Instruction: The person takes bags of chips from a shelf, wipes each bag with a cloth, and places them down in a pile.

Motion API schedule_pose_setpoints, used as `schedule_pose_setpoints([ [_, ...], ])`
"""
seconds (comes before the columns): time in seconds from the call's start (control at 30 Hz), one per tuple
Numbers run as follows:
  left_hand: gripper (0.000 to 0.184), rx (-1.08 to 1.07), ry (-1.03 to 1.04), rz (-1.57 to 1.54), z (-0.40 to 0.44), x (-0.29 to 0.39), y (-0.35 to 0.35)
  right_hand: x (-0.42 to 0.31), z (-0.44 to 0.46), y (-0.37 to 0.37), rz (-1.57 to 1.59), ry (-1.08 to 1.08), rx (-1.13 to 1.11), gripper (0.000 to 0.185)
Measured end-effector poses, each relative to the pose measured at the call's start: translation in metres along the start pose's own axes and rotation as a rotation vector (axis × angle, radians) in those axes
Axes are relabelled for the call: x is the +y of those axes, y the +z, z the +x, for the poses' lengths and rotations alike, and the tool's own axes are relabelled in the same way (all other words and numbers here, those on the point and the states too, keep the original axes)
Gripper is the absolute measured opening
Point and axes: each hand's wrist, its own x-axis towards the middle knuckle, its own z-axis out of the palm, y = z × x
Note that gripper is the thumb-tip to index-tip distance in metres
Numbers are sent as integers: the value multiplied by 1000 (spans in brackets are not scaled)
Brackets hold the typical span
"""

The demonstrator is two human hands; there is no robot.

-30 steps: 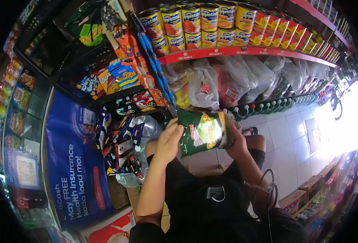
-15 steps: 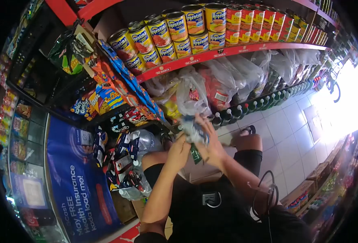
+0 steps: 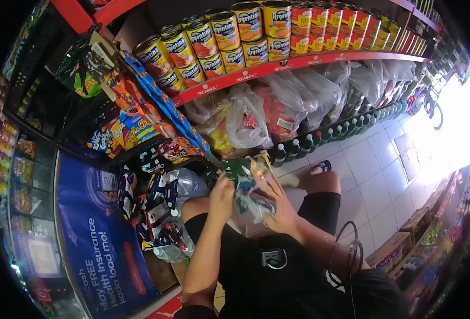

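Observation:
A green packet [image 3: 237,169] is between my two hands, in front of my lap, together with some crumpled clear and bluish plastic [image 3: 252,201]. My left hand [image 3: 222,198] is closed at the packet's left edge. From the right, my right hand [image 3: 278,204] lies across the packet and the plastic, its fingers bent over them and somewhat blurred. The exact kind of packet cannot be made out. Hanging snack packs [image 3: 157,114] in orange and blue come down close to my left hand.
A red-edged shelf [image 3: 235,80] with stacked cans [image 3: 224,34] runs above. Below it are plastic bags of goods [image 3: 248,119] and a row of dark bottles [image 3: 320,139]. Bagged snack packs [image 3: 165,223] sit at my left, beside a blue banner [image 3: 99,234]. White floor tiles [image 3: 352,196] extend right.
The item between my hands has turned: its green side now faces up at the top, with the clear plastic lower. My left hand has shifted slightly left and down.

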Motion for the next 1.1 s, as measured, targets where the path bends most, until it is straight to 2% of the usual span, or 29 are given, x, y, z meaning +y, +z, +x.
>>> schedule_pose_setpoints([
  [0.07, 32, 51, -302, -375, -5, 4, -9, 20, -13, 16, 171, 112, 119, 63],
  [0.13, 32, 77, -293, -491, -8, 3, -3, 68, -21, 30, -153, 74, 231, 64],
  [0.2, 30, 144, -281, -544, -8, -2, 10, 57, -8, 33, 160, 177, 368, 68],
  [0.27, 31, 75, -245, -549, -11, -15, 17, 6, 7, 18, 405, 205, 375, 75],
  [0.3, 31, 44, -223, -553, -13, -17, 21, -8, 9, 15, 219, 116, 275, 75],
  [0.33, 29, 179, -196, -364, -17, 0, 34, -17, 11, 14, 31, 25, 172, 74],
  [0.37, 29, 162, -159, -333, -20, -5, 30, -24, 12, 11, -155, -64, 66, 74],
  [0.4, 29, 147, -123, -302, -22, -12, 23, -24, 15, -3, -132, -24, 50, 71],
  [0.43, 29, 133, -87, -272, -24, -20, 19, 2, 17, 5, 70, 61, 190, 70],
  [0.47, 31, 136, -149, -313, -21, 9, 22, 45, 18, 26, 276, 147, 325, 70],
  [0.53, 30, 152, -220, -409, -27, 13, 16, 76, 18, 27, 497, 341, 408, 68],
  [0.57, 30, 155, -255, -455, -29, 14, 14, 82, 20, 17, 509, 444, 359, 67],
  [0.63, 29, 90, -275, -353, -32, 1, 10, 79, 22, 13, 372, 425, 314, 59],
  [0.7, 31, -16, -280, -205, -37, -21, 3, 35, 31, 8, 73, 188, 302, 48],
  [0.73, 32, -50, -226, -221, -38, -18, 5, 14, 43, -14, 25, -50, 259, 45],
  [0.83, 29, 207, -301, -487, -36, 14, 21, 75, 46, -1, 67, 228, 194, 54],
  [0.9, 26, 288, -311, -596, -35, 30, 22, 58, 45, -12, 524, 669, 203, 48],
  [0.97, 27, 393, -316, -697, -34, 24, 17, 87, 28, 13, 681, 765, 145, 48],
  [1.0, 30, 389, -266, -720, -34, 2, 5, 90, 15, 27, 704, 703, 192, 49],
  [1.07, 31, 469, -273, -866, -29, 6, -3, 89, -11, 48, 747, 582, 285, 51],
  [1.1, 32, 512, -271, -940, -25, 11, -6, 80, -13, 38, 804, 691, 218, 52],
])
